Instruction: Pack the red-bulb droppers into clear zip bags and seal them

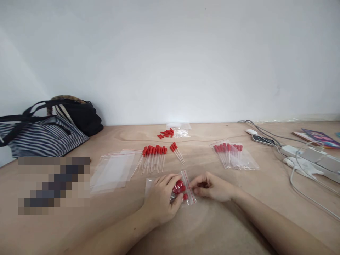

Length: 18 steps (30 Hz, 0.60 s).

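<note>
Bare forearms (114, 233) lie closest to me. My left fingers (170, 178) curl over a clear zip bag (189, 193) with red bulbs (179, 187) inside, gripping it on the counter (225, 230); my right fingers (202, 192) bend beside its red-striped seal (189, 186), though I can't tell whether they pinch it. I judge the bag light, limp and slippery, best held by that stiffer seal; the bulbs look soft and rubbery, while thin stems like those on the loose droppers (150, 150) just beyond seem fragile. Flat bags (114, 170) lie left, a filled bag (231, 156) right. I can read no brand or label; the booklet (318, 137) cover is too small.
</note>
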Each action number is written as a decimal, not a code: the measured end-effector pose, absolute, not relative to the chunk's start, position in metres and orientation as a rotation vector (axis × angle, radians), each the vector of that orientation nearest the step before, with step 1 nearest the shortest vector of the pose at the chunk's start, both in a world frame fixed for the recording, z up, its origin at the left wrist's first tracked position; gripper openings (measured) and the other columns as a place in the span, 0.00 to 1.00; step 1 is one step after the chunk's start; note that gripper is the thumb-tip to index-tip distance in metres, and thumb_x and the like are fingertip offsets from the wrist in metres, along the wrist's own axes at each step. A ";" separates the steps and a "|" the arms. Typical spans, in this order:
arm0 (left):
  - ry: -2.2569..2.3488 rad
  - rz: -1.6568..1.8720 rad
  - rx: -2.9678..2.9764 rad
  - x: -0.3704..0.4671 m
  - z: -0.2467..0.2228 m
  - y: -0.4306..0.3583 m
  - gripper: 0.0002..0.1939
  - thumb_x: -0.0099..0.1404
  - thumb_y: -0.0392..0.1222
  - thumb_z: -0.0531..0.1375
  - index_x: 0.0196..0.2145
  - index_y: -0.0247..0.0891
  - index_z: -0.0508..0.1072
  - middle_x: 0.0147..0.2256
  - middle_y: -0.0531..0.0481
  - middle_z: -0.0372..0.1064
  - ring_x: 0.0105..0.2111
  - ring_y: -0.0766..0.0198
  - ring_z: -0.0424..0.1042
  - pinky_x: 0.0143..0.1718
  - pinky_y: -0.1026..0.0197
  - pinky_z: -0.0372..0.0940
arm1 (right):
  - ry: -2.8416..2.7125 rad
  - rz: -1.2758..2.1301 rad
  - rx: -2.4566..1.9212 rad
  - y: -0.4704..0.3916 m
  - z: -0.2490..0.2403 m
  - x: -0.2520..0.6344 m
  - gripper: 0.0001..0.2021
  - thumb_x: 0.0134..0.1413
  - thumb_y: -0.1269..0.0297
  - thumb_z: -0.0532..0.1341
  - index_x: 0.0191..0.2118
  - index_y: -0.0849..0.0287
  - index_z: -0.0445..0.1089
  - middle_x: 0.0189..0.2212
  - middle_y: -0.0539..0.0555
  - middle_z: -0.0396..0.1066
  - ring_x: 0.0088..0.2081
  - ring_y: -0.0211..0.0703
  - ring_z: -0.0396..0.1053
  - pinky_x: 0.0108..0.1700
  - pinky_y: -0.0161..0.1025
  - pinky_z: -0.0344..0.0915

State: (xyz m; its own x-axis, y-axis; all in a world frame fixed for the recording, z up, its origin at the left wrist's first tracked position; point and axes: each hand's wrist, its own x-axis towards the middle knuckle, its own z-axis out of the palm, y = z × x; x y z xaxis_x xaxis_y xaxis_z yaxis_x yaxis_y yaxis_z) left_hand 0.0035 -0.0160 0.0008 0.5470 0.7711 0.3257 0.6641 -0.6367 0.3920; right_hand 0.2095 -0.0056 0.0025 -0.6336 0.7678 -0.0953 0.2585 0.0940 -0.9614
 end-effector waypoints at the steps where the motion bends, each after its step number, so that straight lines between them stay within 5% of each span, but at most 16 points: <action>1: 1.209 0.678 2.549 0.004 0.001 -0.016 0.20 0.54 0.39 0.55 0.47 0.39 0.62 0.46 0.45 0.65 0.44 0.52 0.65 0.44 0.49 0.61 | -1.968 1.513 -0.981 -0.005 0.002 0.209 0.08 0.46 0.68 0.57 0.32 0.60 0.74 0.28 0.50 0.70 0.27 0.33 0.63 0.31 0.31 0.59; 7: 1.227 0.577 2.542 0.003 0.004 -0.017 0.28 0.51 0.45 0.60 0.50 0.39 0.60 0.48 0.44 0.63 0.47 0.50 0.63 0.47 0.47 0.59 | -2.024 1.024 -1.152 -0.002 -0.011 0.195 0.06 0.42 0.73 0.59 0.26 0.60 0.74 0.24 0.49 0.68 0.25 0.33 0.63 0.27 0.30 0.57; 18: 1.436 0.337 2.590 0.004 0.016 -0.017 0.38 0.50 0.54 0.59 0.56 0.37 0.55 0.52 0.41 0.60 0.52 0.46 0.57 0.55 0.37 0.40 | -1.879 1.155 -1.162 0.007 -0.021 0.192 0.09 0.42 0.60 0.62 0.28 0.61 0.74 0.21 0.49 0.68 0.22 0.33 0.61 0.25 0.30 0.56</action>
State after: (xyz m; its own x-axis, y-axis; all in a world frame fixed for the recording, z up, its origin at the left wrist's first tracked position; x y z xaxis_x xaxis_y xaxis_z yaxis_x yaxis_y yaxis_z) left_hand 0.0041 -0.0175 0.0156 0.5131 0.8502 0.1179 0.8139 -0.5255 0.2478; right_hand 0.1924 0.0071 -0.0212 -0.4064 0.9112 0.0673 0.3518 0.2240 -0.9089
